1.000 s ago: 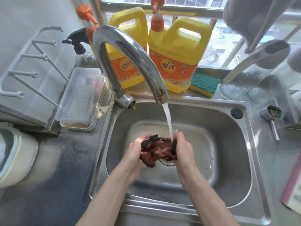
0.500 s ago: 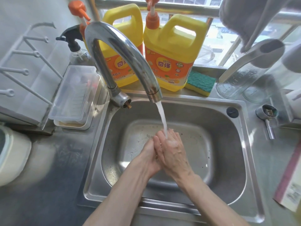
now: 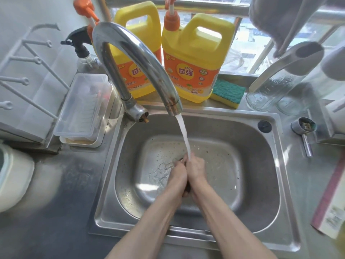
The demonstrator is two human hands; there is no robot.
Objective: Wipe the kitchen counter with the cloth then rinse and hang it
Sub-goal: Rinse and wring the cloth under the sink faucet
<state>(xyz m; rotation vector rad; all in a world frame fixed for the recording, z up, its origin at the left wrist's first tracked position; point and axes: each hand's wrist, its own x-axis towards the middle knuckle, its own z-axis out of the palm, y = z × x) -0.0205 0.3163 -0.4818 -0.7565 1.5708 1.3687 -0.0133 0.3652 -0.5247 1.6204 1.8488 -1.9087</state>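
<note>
Sink point(image 3: 261, 184): the stream from the faucet point(image 3: 147, 60) lands on the hands over the basin.
Left hand point(image 3: 177, 173), right hand point(image 3: 197, 169): pressed together, clamping the cloth between them.
Cloth point(image 3: 187, 188): a dark sliver between the palms, mostly hidden.

left hand point(image 3: 178, 172) and right hand point(image 3: 196, 168) pressed together, forearms converging, squeezing a dark cloth point(image 3: 187, 186) between the palms.
</note>
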